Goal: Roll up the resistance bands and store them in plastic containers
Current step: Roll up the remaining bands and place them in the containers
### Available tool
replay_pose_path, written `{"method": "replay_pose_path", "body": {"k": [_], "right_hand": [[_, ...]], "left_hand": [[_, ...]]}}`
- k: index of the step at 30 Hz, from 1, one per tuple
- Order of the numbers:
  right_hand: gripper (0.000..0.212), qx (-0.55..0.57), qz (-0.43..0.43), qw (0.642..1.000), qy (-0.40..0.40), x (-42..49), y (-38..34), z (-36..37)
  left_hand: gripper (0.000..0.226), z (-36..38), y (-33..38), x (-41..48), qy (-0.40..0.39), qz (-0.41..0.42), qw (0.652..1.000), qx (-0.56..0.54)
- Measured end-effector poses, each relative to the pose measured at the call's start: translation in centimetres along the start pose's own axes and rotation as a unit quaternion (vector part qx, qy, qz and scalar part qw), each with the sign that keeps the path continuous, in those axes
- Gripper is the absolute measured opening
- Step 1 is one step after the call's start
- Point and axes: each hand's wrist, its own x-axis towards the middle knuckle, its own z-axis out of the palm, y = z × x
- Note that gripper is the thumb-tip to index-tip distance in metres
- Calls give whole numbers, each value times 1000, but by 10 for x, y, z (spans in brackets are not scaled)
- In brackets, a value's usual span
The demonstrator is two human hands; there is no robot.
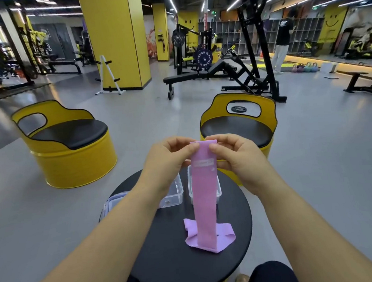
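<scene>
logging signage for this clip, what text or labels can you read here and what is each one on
"FITNESS FITNESS" in white around the round weight plate on the machine behind the bench.
White print on the pink resistance band held up by the left hand and right hand: too blurred to read.
White print on the black T-shirt of the person by the lockers: too small to read.
Green ceiling sign: unreadable.
</scene>
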Motion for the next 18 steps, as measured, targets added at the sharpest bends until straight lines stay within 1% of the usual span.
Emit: {"method": "replay_pose_path", "body": {"k": [5,7,10,14,18], "right_hand": [[9,-32,-36,999,13,1,-8,2],[4,-60,-59,996,18,2,-8,2],[8,-92,-76,993,8,2,-6,3],[5,-130,-79,988,-18,-1,-4,3],[4,-134,-66,988,-25,-1,-4,0]], "left_hand": [[8,1,8,-3,-5,42,998,35],[8,1,8,-2,-3,46,997,56],[8,0,6,-4,0,44,996,74],[8,0,4,-9,-10,50,993,106],[7,1,4,-10,-13,54,993,104]]}}
